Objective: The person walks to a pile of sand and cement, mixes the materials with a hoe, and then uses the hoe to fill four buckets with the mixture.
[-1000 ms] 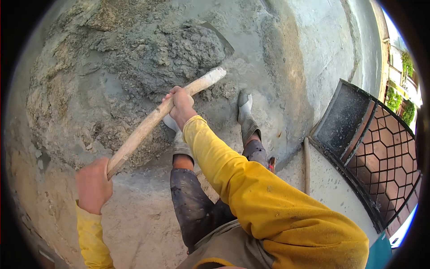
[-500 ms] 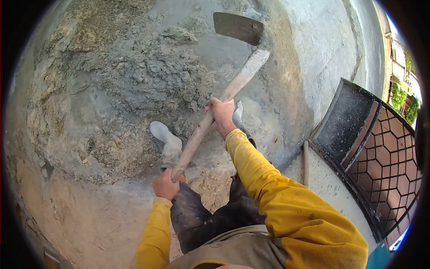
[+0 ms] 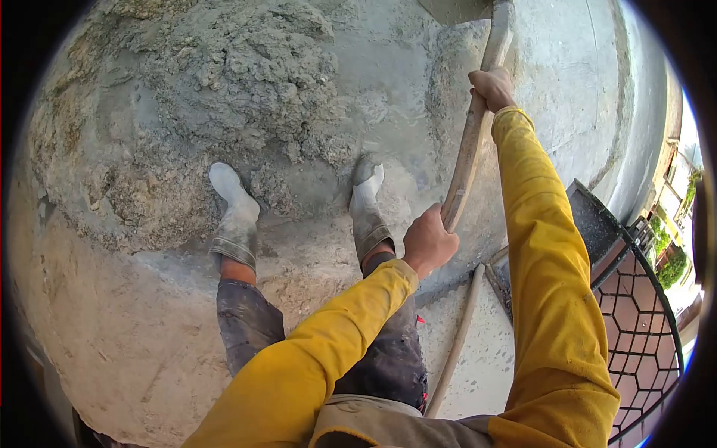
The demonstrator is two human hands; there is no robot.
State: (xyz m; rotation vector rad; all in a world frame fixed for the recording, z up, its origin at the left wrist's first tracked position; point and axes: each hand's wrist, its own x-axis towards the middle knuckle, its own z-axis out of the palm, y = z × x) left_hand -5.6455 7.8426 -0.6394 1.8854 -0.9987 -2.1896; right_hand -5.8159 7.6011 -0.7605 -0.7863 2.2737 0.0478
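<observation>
My left hand [image 3: 431,240] is closed round the lower end of a hoe's wooden handle [image 3: 464,160]. Farther up the same handle, my right hand [image 3: 493,88] grips it near the head. The hoe's blade [image 3: 452,9] shows only in part at the top edge of the view, by wet grey ground. To the left of it rises a lumpy heap of wet mortar or concrete [image 3: 239,82]. My two pale, mud-coated boots [image 3: 237,198] stand at the near side of this heap.
A second wooden pole [image 3: 457,336] lies to the right of my legs. Beyond it stands a black metal panel with a honeycomb grille [image 3: 635,313]. Tan, dusty ground [image 3: 142,336] spreads at the lower left, and smooth grey surface [image 3: 567,89] at the upper right.
Both hands have swung the hoe to the right and away from my body. Its blade has shifted right and up, partly out of view. The scene has also shifted with my head.
</observation>
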